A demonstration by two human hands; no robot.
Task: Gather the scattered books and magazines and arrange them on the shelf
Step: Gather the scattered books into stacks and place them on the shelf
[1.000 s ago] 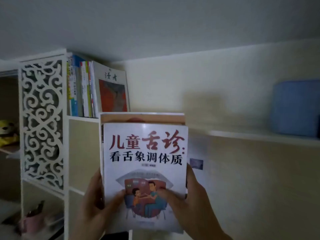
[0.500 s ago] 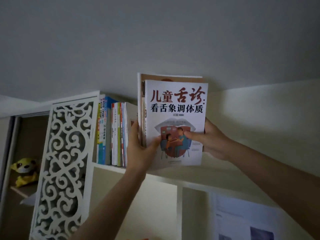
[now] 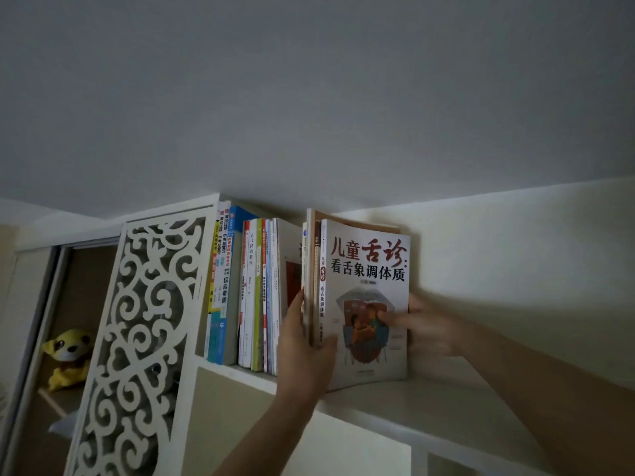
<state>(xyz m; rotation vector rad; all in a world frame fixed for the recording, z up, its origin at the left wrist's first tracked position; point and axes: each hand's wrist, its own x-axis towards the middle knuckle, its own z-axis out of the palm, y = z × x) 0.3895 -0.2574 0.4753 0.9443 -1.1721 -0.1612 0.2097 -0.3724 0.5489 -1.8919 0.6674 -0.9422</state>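
While upright, several books (image 3: 367,297), two hands (image 3: 364,338).

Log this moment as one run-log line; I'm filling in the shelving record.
step: shelving | held: stack of books, upright on top shelf | left hand: grips spines | right hand: holds right edge | beside: shelved books

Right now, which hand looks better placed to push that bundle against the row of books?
Probably the right hand. It lies against the far side of the held books, away from the shelved row, so it can push towards them. The left hand sits between them, in the way.
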